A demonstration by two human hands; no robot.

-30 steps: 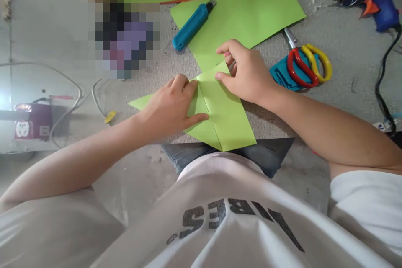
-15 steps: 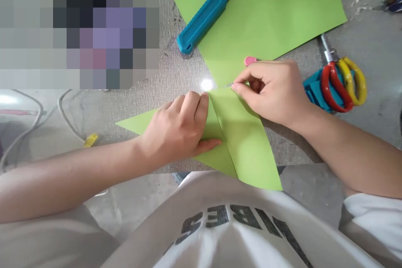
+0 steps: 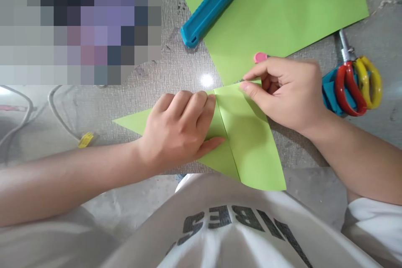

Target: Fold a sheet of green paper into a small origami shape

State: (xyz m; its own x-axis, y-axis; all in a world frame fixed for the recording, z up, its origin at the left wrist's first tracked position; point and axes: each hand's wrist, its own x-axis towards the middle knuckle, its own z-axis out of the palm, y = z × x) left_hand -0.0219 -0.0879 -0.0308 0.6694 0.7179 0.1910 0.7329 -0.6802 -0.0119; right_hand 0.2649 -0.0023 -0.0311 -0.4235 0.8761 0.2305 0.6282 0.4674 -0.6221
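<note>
A folded sheet of light green paper (image 3: 251, 134) lies at the table's near edge, its lower right corner hanging over toward my shirt. A pointed part sticks out to the left. My left hand (image 3: 182, 127) rests on the left part, fingers curled down and thumb along the paper by the crease; its fingertips are hidden. Between thumb and forefinger, my right hand (image 3: 284, 90) pinches the paper's top edge. A small pink object (image 3: 260, 57) shows just behind that hand.
A blue utility knife (image 3: 212, 8) lies across a larger green sheet (image 3: 292, 12) at the back. Scissors (image 3: 351, 83) with red and yellow handles rest on a blue object at right. A white cable (image 3: 61, 117) with a yellow tag (image 3: 86, 139) lies left.
My right hand has shifted slightly right along the paper's top edge, still pinching. My left hand stays on the paper. The whole view has moved a little.
</note>
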